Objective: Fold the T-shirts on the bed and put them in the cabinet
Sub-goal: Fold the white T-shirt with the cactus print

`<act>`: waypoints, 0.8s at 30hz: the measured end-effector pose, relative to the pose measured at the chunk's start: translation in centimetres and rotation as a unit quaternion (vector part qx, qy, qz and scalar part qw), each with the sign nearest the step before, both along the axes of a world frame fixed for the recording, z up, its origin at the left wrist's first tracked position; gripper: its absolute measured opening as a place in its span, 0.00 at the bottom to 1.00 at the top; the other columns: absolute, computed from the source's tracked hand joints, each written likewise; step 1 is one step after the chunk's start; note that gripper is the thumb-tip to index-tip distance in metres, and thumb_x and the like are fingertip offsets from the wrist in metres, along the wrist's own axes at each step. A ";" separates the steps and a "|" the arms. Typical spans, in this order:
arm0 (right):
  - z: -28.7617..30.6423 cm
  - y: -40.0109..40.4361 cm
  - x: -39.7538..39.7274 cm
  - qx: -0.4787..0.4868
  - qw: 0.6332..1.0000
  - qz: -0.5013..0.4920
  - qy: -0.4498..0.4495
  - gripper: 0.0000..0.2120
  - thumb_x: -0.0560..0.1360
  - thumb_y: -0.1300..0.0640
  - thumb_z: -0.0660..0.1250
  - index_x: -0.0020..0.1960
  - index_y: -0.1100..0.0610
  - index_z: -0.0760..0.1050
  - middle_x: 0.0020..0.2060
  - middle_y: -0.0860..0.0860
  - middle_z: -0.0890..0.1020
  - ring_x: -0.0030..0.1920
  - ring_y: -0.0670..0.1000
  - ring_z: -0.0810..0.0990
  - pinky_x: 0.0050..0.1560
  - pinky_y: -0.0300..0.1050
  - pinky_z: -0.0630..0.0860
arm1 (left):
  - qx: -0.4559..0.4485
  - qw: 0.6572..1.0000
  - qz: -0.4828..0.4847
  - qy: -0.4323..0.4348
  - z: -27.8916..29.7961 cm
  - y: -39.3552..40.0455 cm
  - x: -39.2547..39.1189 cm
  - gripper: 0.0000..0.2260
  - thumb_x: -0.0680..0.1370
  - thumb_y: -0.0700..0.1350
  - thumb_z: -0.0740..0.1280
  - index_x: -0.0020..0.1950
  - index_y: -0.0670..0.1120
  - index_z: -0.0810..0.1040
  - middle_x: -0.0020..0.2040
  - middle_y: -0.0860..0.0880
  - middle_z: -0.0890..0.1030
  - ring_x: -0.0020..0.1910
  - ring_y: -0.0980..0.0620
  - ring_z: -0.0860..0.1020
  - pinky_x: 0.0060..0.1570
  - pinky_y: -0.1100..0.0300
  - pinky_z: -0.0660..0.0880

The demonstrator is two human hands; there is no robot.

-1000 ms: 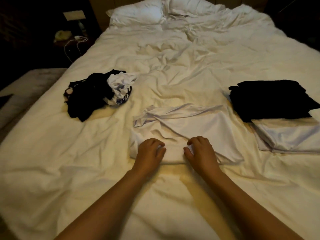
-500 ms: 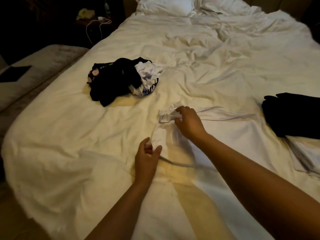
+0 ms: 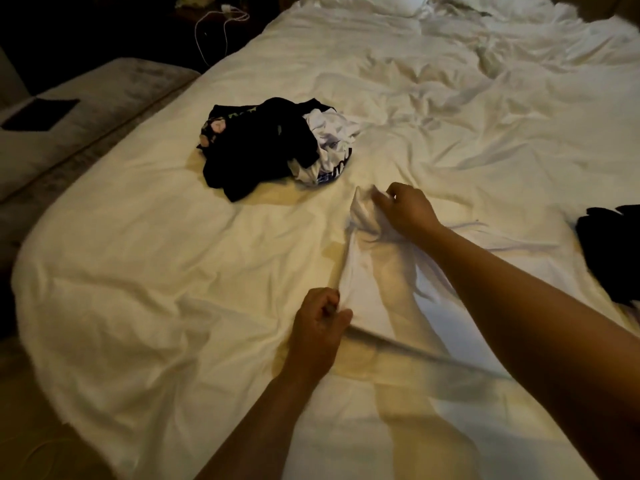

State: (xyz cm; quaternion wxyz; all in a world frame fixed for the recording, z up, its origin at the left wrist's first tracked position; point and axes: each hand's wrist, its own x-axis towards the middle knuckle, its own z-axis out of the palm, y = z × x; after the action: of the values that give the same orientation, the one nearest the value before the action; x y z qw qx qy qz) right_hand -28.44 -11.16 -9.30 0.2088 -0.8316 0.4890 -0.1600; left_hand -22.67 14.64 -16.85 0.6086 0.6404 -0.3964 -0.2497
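Observation:
A white T-shirt lies partly folded on the white bed in front of me. My left hand pinches its near left corner, and the near edge is lifted off the sheet. My right hand grips the bunched far left end of the same shirt. A crumpled pile of black and white T-shirts sits further up the bed on the left. At the right edge, part of a black folded T-shirt shows.
Pillows lie at the head of the bed. A grey bench with a dark flat object runs along the left side. A white charging cable hangs off a dark nightstand at top left.
Both hands left the shirt's near edge. My right hand reached to the far left end and gripped it; my left took the near left corner and lifted it. The view swung left.

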 end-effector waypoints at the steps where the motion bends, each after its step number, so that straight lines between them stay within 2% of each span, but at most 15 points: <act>1: -0.1 -0.3 0.3 -0.008 1.000 0.005 0.022 0.21 0.82 0.43 0.59 0.40 0.59 0.71 0.39 0.56 0.76 0.42 0.58 0.74 0.39 0.47 0.63 | 0.006 1.000 -0.015 -0.003 0.0 0.2 0.1 0.09 0.71 0.53 0.67 0.39 0.52 0.68 0.36 0.56 0.69 0.36 0.57 0.68 0.40 0.64 0.67; 3: -0.4 -0.7 0.8 -0.011 0.998 0.022 0.052 0.21 0.82 0.44 0.57 0.39 0.58 0.70 0.40 0.58 0.77 0.44 0.60 0.76 0.39 0.47 0.63 | 0.037 0.999 -0.032 0.019 -0.2 0.2 0.2 0.10 0.71 0.53 0.68 0.40 0.51 0.68 0.32 0.57 0.68 0.33 0.57 0.67 0.36 0.61 0.66; 4: -0.6 -0.9 1.0 -0.006 0.998 0.031 0.055 0.20 0.83 0.45 0.56 0.40 0.58 0.70 0.42 0.60 0.78 0.46 0.61 0.77 0.39 0.47 0.63 | 0.061 0.997 -0.031 0.043 -0.3 0.1 0.2 0.10 0.71 0.54 0.69 0.43 0.52 0.70 0.32 0.58 0.72 0.33 0.58 0.69 0.37 0.62 0.68; 7: -0.8 -1.0 1.5 0.013 0.997 0.059 0.049 0.19 0.84 0.48 0.55 0.42 0.59 0.71 0.46 0.63 0.80 0.49 0.62 0.77 0.41 0.47 0.63 | 0.134 0.986 -0.022 0.101 -0.8 -0.2 0.5 0.13 0.74 0.53 0.72 0.56 0.52 0.77 0.45 0.58 0.83 0.44 0.59 0.81 0.48 0.58 0.79; 9: -1.1 -1.1 1.6 0.026 0.996 0.063 0.050 0.18 0.84 0.49 0.56 0.45 0.61 0.75 0.48 0.62 0.81 0.50 0.62 0.77 0.42 0.47 0.64 | 0.158 0.983 -0.033 0.083 -0.7 -0.3 0.5 0.09 0.76 0.53 0.72 0.50 0.50 0.81 0.43 0.55 0.85 0.42 0.57 0.82 0.47 0.55 0.79; 11: -1.3 -1.3 1.6 0.046 0.997 0.052 0.040 0.17 0.83 0.51 0.57 0.51 0.62 0.78 0.50 0.61 0.81 0.52 0.61 0.78 0.43 0.46 0.66 | 0.171 0.982 -0.031 0.078 -0.4 -0.1 0.4 0.14 0.72 0.58 0.72 0.41 0.48 0.81 0.36 0.54 0.83 0.37 0.54 0.80 0.42 0.52 0.77; 13: -1.0 -1.7 1.8 0.049 0.998 0.026 -0.006 0.18 0.83 0.51 0.58 0.51 0.65 0.78 0.49 0.61 0.81 0.51 0.61 0.78 0.42 0.46 0.65 | 0.169 0.982 -0.019 0.082 -0.4 0.1 0.3 0.18 0.70 0.60 0.71 0.33 0.47 0.72 0.30 0.55 0.75 0.31 0.54 0.73 0.36 0.55 0.72; 15: -0.4 -2.4 1.8 0.034 0.997 -0.018 -0.066 0.19 0.83 0.52 0.58 0.49 0.67 0.77 0.46 0.63 0.81 0.49 0.62 0.78 0.41 0.47 0.64 | 0.168 0.983 0.004 0.073 -0.6 0.1 0.2 0.22 0.75 0.53 0.73 0.30 0.49 0.63 0.27 0.56 0.65 0.29 0.56 0.65 0.35 0.59 0.65; 17: 0.0 -3.0 1.8 0.027 0.995 -0.043 -0.091 0.19 0.83 0.52 0.58 0.49 0.68 0.77 0.45 0.64 0.81 0.48 0.63 0.78 0.41 0.48 0.65 | 0.173 0.983 0.027 0.058 -0.9 0.1 0.2 0.23 0.77 0.49 0.72 0.29 0.50 0.61 0.25 0.57 0.64 0.29 0.56 0.63 0.34 0.60 0.64; 21: -0.3 -2.6 2.3 0.046 0.999 0.005 -0.010 0.20 0.82 0.48 0.60 0.48 0.64 0.79 0.45 0.61 0.82 0.43 0.59 0.75 0.41 0.49 0.68 | 0.189 0.980 0.008 0.057 -0.8 0.0 0.1 0.20 0.75 0.51 0.73 0.31 0.48 0.65 0.26 0.55 0.68 0.29 0.57 0.66 0.34 0.60 0.65; 23: -0.8 -2.4 2.4 0.060 0.996 0.023 0.054 0.17 0.81 0.50 0.60 0.49 0.63 0.80 0.47 0.60 0.82 0.45 0.60 0.76 0.44 0.49 0.71 | 0.179 0.978 -0.001 0.107 -0.2 -0.3 0.2 0.20 0.75 0.56 0.72 0.32 0.45 0.69 0.28 0.50 0.71 0.30 0.56 0.68 0.34 0.60 0.67; 24: -1.0 -2.3 2.4 0.062 0.995 0.028 0.077 0.14 0.80 0.52 0.60 0.51 0.62 0.79 0.49 0.60 0.81 0.48 0.60 0.77 0.46 0.49 0.72 | 0.169 0.977 0.007 0.131 0.0 -0.5 0.4 0.21 0.77 0.55 0.71 0.31 0.46 0.68 0.26 0.50 0.69 0.29 0.57 0.67 0.33 0.62 0.65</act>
State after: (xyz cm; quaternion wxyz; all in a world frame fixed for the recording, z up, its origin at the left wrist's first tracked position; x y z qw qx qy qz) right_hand -26.02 -13.46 -10.26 0.2256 -0.8403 0.4894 -0.0588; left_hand -22.32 14.13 -16.81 0.5395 0.6989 -0.2610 -0.3905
